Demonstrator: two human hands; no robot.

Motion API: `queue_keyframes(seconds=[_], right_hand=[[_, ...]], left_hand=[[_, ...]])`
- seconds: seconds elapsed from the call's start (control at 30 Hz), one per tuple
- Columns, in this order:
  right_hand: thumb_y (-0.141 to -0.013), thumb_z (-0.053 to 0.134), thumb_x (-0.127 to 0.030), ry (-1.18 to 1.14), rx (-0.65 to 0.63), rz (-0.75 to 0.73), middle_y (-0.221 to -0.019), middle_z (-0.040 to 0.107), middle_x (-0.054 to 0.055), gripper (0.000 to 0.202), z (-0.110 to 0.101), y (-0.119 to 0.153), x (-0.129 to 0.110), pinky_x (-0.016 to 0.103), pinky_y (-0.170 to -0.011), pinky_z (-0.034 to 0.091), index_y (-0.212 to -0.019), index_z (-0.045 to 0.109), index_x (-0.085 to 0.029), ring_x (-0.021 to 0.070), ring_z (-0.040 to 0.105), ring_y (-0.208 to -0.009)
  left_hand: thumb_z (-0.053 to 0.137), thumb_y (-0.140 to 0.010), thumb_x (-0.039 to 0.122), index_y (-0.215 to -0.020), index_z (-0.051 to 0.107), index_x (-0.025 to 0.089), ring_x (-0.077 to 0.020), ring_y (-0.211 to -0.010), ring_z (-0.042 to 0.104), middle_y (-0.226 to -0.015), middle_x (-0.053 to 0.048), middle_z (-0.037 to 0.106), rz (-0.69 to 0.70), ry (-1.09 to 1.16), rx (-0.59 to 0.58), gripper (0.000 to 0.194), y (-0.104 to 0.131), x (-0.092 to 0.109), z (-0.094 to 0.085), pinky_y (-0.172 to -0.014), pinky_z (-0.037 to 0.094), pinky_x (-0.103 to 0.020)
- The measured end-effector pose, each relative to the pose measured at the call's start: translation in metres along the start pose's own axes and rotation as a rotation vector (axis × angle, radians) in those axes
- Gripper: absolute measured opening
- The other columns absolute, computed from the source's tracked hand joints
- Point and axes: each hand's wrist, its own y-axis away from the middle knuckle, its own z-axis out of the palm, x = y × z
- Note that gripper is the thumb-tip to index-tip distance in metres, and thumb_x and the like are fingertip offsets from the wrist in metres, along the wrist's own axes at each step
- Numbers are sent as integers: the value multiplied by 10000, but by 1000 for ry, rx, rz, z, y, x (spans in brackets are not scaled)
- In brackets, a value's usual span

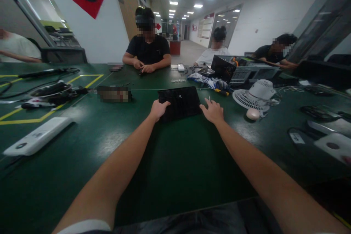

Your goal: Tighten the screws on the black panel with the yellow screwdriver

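A flat black rectangular case (182,104) with a small round silver spot lies on the green table in front of me; I cannot tell its exact kind. My left hand (159,110) is closed on its left edge, thumb on top and the other fingers hidden beneath. At the right edge, my right hand (213,111) has its fingers apart, with the thumb tip close to or touching the case. A thin pale sliver shows by its fingertips, too small to name.
On the right stand a white fan (256,95), a pink computer mouse (252,114) and an opened computer case (244,73). A white power strip (38,136) and coiled cables (52,89) lie left. A person in black (148,49) sits opposite; other people sit farther off.
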Motion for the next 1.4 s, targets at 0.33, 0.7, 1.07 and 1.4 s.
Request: queue_keyframes(seconds=[0.33,0.7,1.07,1.4], right_hand=[[-1049,450,-706,-110,5,4,-1369,699,204,605,4,-6,6,543,-1087,465,-1102,779,-200,379,597,-1315],[-1042,509,-467,-279,55,126,-1343,732,152,424,7,-15,17,467,-1038,510,-1322,732,-240,320,663,-1255],[-888,728,-350,-299,82,202,-1104,795,113,514,9,-18,21,428,-932,557,-1378,726,-193,293,725,-1056],[-1073,462,-343,-385,183,124,-1245,747,174,401,14,-32,18,455,-1008,521,-1302,737,-160,307,684,-1153]], left_hand=[[855,-653,216,-860,753,168,-300,-882,783,-907,-115,806,-11,16,18,235,2,3,-1,-933,635,-470],[843,-678,206,-881,751,162,-305,-907,792,-938,-126,806,-9,27,-13,227,3,3,-2,-961,637,-497],[856,-650,233,-885,738,165,-295,-896,788,-921,-113,795,-11,-9,46,271,0,2,-1,-946,642,-473],[846,-674,218,-905,720,178,-329,-958,801,-976,-137,797,-11,12,20,266,1,1,-6,-927,670,-496]])
